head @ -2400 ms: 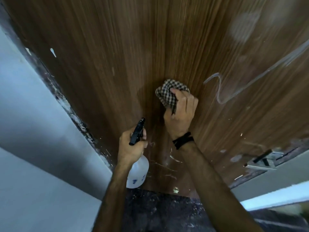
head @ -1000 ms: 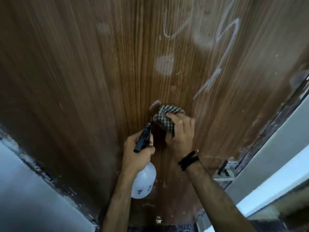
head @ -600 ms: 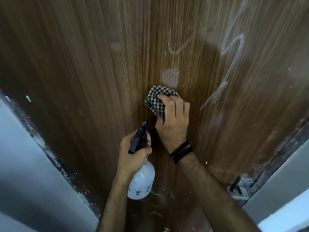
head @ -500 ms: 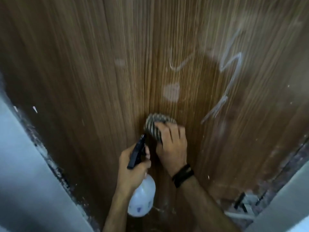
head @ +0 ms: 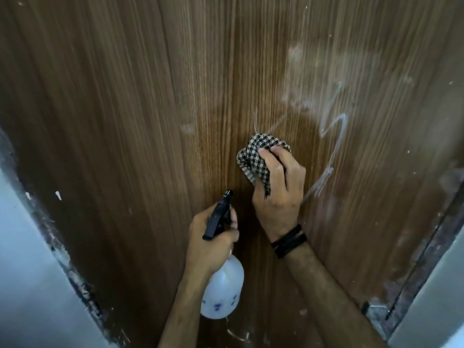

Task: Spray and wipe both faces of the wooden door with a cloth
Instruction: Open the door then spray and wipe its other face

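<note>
Right hand [head: 277, 192] grips bunched checked cloth [head: 253, 159] against wooden door [head: 125, 121]; left hand [head: 211, 244] clasps spray bottle [head: 222, 295]. Best: firm overlapping strokes toward chalky scrawl [head: 334, 136].

door [head: 125, 121]: brown wood grain running up and down, fills most of the view
cloth [head: 253, 159]: checked, bunched, pressed against the door face near the middle
marks [head: 334, 136]: pale zigzag scrawl just right of the cloth; hazy white smears above it
flecks [head: 58, 195]: small white specks near the door's left edge
frame [head: 75, 272]: dark, chipped strip along the left edge
</note>
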{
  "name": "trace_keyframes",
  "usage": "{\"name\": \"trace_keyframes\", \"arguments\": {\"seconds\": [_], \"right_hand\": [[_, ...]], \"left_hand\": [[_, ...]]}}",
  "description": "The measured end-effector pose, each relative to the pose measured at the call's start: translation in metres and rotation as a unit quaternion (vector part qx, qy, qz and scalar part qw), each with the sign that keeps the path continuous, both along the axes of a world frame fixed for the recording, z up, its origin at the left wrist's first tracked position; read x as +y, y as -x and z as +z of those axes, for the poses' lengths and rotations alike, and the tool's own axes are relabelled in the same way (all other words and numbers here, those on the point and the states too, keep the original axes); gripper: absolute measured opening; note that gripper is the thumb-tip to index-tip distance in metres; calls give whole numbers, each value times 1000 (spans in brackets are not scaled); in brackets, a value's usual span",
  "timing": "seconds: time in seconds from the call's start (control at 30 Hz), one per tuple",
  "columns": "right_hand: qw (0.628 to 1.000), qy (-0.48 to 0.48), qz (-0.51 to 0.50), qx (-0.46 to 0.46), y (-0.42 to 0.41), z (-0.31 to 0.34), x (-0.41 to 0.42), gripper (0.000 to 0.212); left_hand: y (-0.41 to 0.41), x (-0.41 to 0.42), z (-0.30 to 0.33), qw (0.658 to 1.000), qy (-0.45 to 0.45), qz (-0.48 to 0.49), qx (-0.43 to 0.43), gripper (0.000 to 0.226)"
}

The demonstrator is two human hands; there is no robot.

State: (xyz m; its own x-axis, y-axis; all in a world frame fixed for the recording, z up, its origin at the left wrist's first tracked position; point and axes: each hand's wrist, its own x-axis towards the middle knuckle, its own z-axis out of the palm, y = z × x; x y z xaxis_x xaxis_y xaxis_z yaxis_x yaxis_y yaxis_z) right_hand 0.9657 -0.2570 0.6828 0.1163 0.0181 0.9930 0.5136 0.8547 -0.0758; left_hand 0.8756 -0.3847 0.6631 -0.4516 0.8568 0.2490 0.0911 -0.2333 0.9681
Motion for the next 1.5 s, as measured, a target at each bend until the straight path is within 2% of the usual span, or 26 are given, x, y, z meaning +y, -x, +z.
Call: {"name": "trace_keyframes", "arguments": {"seconds": [0.13,0.2,0.3,0.43,0.53,0.63,0.7,0.8,0.87,1.0,1.1,1.2,1.33,1.4,1.5], "right_hand": [[995,34,-16,-96,-2,-58,-4,50],[993,40,-16,-110,-7,-65,-7,41],[998,24,-20,-57,-9,-30,-6,27],[999,16,-35,34,-5,45,-3,44],[998,2,-54,19,5,60,-6,44],[997,9,-55,-49,7,23,-10,33],[994,42,-64,-80,1,-25,-14,34],[985,140,-80,-68,-16,-92,-20,43],[978,179,-99,-37,-33,-105,-22,39],[973,177,-122,89,-67,-65,-10,25],[972,140,-127,137,-82,-23,3,28],[982,118,-115,91,-87,-22,12,31],[988,106,-98,-49,-88,-62,9,34],[990,100,-80,-52,-92,-53,13,33],[995,76,-57,14,-98,5,24,33]], "left_hand": [[5,1,6,1000,-1,-18,12,26],[6,2,7,999,5,-30,11,21],[10,3,14,998,8,-57,12,23],[21,7,27,996,-8,-87,28,24],[30,12,38,994,-37,-102,18,22],[37,17,35,992,-48,-116,6,24],[39,18,24,991,-34,-132,5,25],[30,19,9,987,-10,-159,30,26],[17,25,4,981,2,-186,58,24],[-9,32,0,974,17,-209,90,15],[-22,35,-6,974,32,-202,98,21],[-35,40,-3,979,41,-177,94,22],[-53,51,23,982,18,-158,102,15],[-62,54,38,982,12,-148,113,13],[-71,53,53,985,12,-133,107,16]]}}
